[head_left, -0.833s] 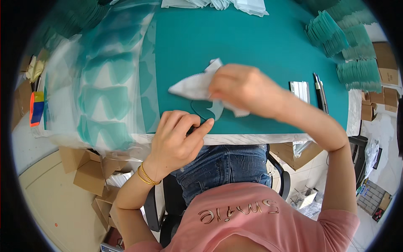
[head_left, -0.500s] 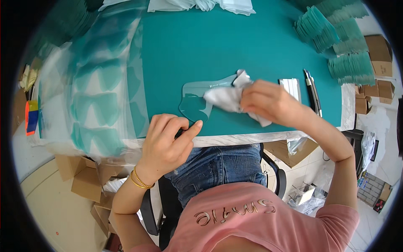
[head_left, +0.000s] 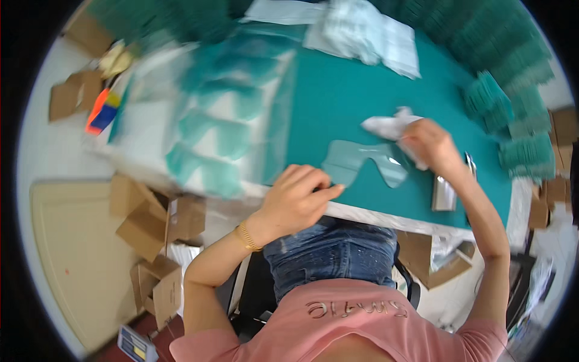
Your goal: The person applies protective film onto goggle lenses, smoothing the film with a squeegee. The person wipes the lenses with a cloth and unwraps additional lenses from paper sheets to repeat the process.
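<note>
Teal lens piece (head_left: 362,161) between left fingers (head_left: 322,192) and cloth-holding right hand (head_left: 431,143)

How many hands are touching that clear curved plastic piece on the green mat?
1: the left hand presses its near edge. The right hand holds a white cloth just above its far right side, contact unclear.

A small workshop or packing room was indicated; a teal cutting mat (head_left: 338,90) was spread over the white worktable (head_left: 386,218); fanned stacks of teal cut pieces (head_left: 512,127) were ranged along its far edge; flattened cardboard boxes (head_left: 151,223) were scattered on the floor beside a clear plastic bag of teal pieces (head_left: 223,120).
</note>
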The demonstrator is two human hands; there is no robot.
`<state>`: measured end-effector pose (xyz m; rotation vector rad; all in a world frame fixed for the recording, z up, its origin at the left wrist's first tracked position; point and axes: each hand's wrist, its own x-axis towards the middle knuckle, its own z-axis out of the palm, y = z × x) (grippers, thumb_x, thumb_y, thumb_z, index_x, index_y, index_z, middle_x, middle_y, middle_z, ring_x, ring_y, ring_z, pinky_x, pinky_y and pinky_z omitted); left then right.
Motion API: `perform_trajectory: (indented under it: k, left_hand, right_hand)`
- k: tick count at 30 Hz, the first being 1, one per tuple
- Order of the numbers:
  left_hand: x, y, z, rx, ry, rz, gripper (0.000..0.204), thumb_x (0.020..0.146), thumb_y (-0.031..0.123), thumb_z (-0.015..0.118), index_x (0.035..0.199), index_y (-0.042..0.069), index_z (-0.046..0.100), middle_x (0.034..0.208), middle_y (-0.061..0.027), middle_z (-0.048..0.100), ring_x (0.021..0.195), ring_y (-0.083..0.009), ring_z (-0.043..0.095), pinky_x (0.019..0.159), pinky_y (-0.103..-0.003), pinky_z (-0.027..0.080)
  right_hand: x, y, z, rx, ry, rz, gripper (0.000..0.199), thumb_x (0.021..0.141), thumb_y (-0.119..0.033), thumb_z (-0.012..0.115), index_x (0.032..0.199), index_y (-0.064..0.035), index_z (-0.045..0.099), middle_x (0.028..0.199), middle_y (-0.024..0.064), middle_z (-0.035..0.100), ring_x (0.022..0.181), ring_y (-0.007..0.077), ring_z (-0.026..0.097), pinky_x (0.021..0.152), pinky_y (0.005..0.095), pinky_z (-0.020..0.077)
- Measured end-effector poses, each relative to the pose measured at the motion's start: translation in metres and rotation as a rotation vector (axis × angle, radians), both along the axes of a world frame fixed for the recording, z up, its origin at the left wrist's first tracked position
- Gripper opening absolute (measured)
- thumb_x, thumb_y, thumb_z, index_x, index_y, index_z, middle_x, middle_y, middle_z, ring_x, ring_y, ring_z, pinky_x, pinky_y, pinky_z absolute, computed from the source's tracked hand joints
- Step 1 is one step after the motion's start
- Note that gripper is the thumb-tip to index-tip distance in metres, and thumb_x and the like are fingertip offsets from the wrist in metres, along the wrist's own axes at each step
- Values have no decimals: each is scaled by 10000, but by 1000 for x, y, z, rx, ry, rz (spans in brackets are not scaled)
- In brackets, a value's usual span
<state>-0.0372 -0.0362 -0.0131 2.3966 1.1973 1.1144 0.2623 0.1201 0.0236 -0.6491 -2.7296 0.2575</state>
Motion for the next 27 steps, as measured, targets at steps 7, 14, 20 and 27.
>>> perform_trajectory:
  k: [7, 14, 20, 27]
  left_hand:
    - [15, -23, 11, -2, 110, 130, 323, 721, 27, 639, 1039, 51, 691, 864, -47, 583, 812, -230, 578, 740, -356, 465]
    - [7, -54, 50, 153, -130, -8, 219, 672, -13, 669, 885, 26, 707, 860, -83, 649, 774, -243, 641, 723, -354, 526]
    - [-102, -62, 71, -151, -608, 761, 280, 912, 2, 485, 1141, -49, 637, 1214, -160, 622, 1141, -246, 577, 1002, -322, 436]
    - [-212, -3, 58, -1055, -1553, 482, 707, 956, 301, 594, 1416, -127, 271, 1437, -253, 396, 1270, -332, 470, 1091, -336, 386]
  right_hand:
    - [-113, -20, 70, 178, 63, -272, 252, 793, 5, 651, 1045, -3, 649, 1072, 154, 600, 997, 331, 596, 825, 417, 503]
    - [-273, -75, -25, 52, 212, 191, 424, 889, -217, 622, 1234, 22, 565, 1347, 240, 513, 1270, 369, 488, 1033, 404, 433]
    - [-283, -78, -47, 92, 185, 214, 388, 897, -204, 610, 1213, 19, 574, 1322, 230, 542, 1241, 343, 530, 1008, 397, 463]
    - [-272, -83, -20, 100, 358, 264, 338, 885, -157, 624, 1181, 2, 593, 1308, 202, 567, 1229, 326, 552, 968, 381, 497]
